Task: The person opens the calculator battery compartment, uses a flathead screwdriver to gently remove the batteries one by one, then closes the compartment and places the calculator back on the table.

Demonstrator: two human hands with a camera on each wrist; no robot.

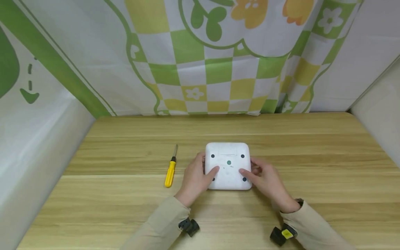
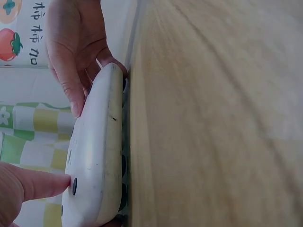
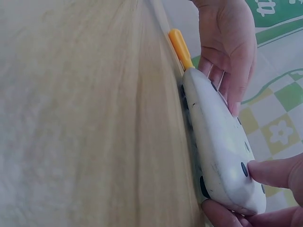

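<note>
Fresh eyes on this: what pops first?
The white square device with dark round spots, held at its sides by the left hand and right hand, thumbs on its upper face. Next, the yellow-handled screwdriver lying left of the left hand. Then the green, yellow and white checked cloth beyond the table's far edge.

Your box [image 1: 229,181]: white rounded square, scuffed, four dark dots [image 1: 242,156] and a green dot [image 1: 229,162] facing up, flat on the worktop [image 1: 109,208].
</note>
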